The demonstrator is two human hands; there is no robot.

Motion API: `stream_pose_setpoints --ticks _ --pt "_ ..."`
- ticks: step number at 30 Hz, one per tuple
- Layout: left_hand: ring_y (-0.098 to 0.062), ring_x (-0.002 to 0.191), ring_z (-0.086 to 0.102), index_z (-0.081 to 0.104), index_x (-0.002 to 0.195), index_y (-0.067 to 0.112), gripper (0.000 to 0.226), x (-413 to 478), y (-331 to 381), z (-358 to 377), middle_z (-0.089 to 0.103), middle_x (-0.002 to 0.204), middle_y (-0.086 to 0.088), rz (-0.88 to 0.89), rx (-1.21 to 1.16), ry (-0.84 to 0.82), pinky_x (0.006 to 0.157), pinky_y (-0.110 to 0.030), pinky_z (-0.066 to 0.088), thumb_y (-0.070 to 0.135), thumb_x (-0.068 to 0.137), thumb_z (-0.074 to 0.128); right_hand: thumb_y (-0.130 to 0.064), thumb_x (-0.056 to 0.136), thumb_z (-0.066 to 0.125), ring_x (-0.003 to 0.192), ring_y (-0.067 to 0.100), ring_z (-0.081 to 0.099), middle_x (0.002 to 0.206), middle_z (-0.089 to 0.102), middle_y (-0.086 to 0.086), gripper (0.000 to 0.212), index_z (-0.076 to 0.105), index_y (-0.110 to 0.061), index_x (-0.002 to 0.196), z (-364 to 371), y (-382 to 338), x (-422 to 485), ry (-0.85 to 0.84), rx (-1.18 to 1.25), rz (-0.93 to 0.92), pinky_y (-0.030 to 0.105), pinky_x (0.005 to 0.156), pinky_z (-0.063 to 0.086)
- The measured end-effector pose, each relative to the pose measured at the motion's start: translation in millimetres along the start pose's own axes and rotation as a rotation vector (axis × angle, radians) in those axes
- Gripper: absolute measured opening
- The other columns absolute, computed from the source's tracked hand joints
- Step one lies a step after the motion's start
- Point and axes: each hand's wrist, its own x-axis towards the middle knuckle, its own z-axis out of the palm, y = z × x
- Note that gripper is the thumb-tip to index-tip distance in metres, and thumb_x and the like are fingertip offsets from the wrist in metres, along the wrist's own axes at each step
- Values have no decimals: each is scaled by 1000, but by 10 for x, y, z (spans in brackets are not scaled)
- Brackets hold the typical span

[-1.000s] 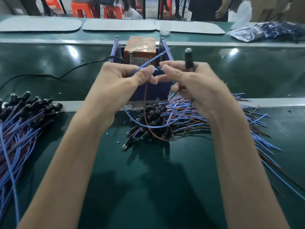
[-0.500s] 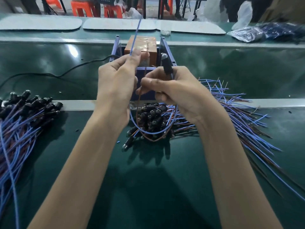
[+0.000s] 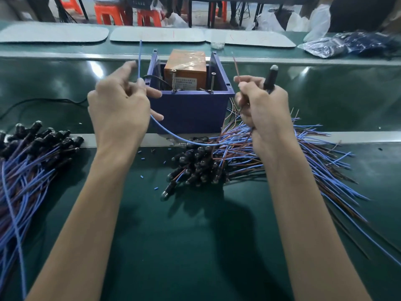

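Your left grip (image 3: 121, 105) pinched the blue wire (image 3: 139, 55), your right grip (image 3: 262, 109) clamped the brown wire (image 3: 236, 68) and lamp (image 3: 271, 77); pulling hard risked tearing a lead out.

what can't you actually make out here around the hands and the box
Head view:
- Print on the orange block's label: too small to read.
- Where the blue wire and brown wire meet the black piece: hidden inside the right hand.
- Left wire pile: cut off by the frame edge.
- Dark bag, top right: blurred.
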Motion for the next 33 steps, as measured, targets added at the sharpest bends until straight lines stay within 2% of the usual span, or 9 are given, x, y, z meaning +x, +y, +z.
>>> stream_pose_setpoints --ticks 2,5,10,15,22,33 --pt "-9 52 67 63 122 26 35 3 -24 -1 70 68 18 -27 51 -3 80 -36 57 20 90 49 0 93 48 34 0 35 57 47 0 22 63 -13 84 -30 40 25 18 -26 5 10 36 25" --pt "-2 44 62 66 95 30 24 -17 -52 11 64 60 29 -86 80 -48 81 -35 58 17 83 49 0 94 48 34 0 36 59 48 0 25 66 -14 84 -54 93 62 45 -59 21 9 37 25" --pt "-5 42 63 64 92 27 21 -22 -105 45 66 58 24 -138 51 -94 78 -33 59 12 86 51 2 91 43 35 3 31 59 49 -2 26 66 -11 86 -67 145 116 40 -50 118 12 34 22" --pt "-5 43 63 61 77 36 28 -35 -96 56 68 60 21 -119 31 -123 76 -33 59 11 87 52 3 92 41 37 1 31 59 50 -3 28 66 -8 97 -70 171 120 -27 -98 142 12 34 22" --pt "-6 45 65 71 100 22 27 -38 -85 65 69 62 19 -123 45 -150 74 -31 59 10 86 51 1 93 41 35 2 29 63 43 -1 30 68 -10 90 -93 170 117 -69 -175 118 12 35 22" --pt "-5 44 63 71 97 23 27 -56 -43 36 69 62 20 -114 51 -175 72 -28 59 8 87 52 -3 94 47 38 3 23 55 37 -7 27 71 -11 84 -113 196 125 -57 -196 82 13 36 19"
